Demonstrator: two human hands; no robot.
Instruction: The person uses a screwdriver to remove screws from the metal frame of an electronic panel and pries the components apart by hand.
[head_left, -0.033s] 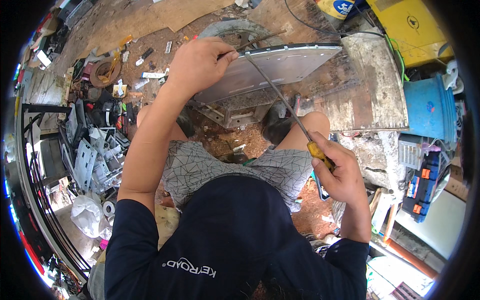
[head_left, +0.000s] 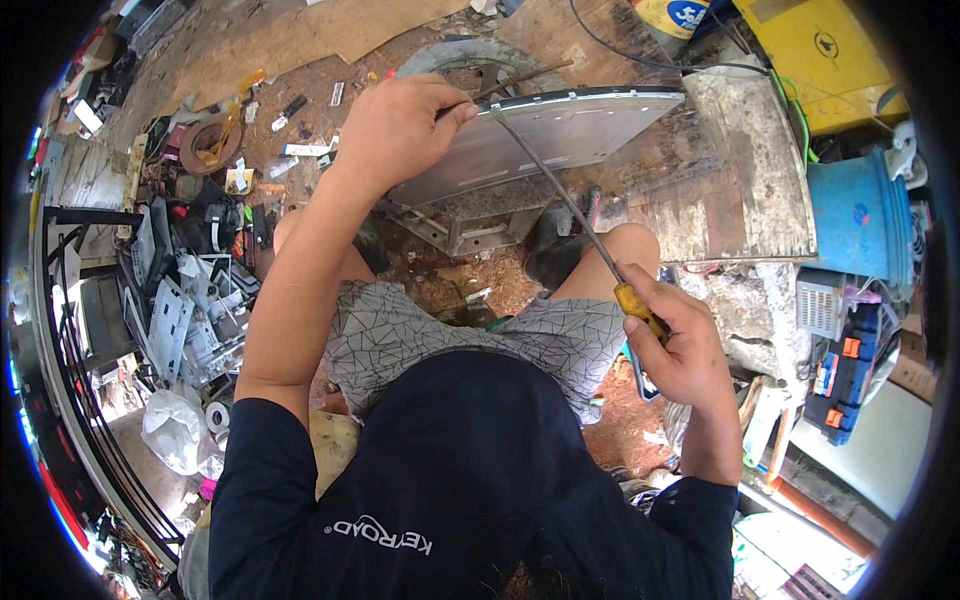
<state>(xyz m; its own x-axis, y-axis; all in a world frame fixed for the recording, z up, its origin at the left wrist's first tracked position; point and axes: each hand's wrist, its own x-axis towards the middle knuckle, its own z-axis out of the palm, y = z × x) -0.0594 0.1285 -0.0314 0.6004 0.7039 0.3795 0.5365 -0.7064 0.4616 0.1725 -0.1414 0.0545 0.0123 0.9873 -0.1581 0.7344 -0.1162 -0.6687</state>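
A flat grey metal-faced panel (head_left: 575, 135) stands tilted on edge ahead of me, its upper rim lined with small tabs. My left hand (head_left: 400, 130) is closed at the panel's upper left edge, thumb and forefinger pinching the rim. In my right hand (head_left: 682, 345) is a long screwdriver (head_left: 568, 200) with a yellow and dark handle, fingers wrapped round it. The screwdriver's shaft runs up and left across the panel's face. Its tip meets the upper rim just right of my left fingertips. The panel's far side is mostly hidden.
A worn wooden board (head_left: 750, 170) lies beyond and right of the panel. At the right stand a blue bucket (head_left: 855, 220), a yellow case (head_left: 825, 60) and a blue toolbox (head_left: 845, 375). Scrap metal parts (head_left: 190, 310) are heaped at the left, near a white plastic bag (head_left: 172, 432).
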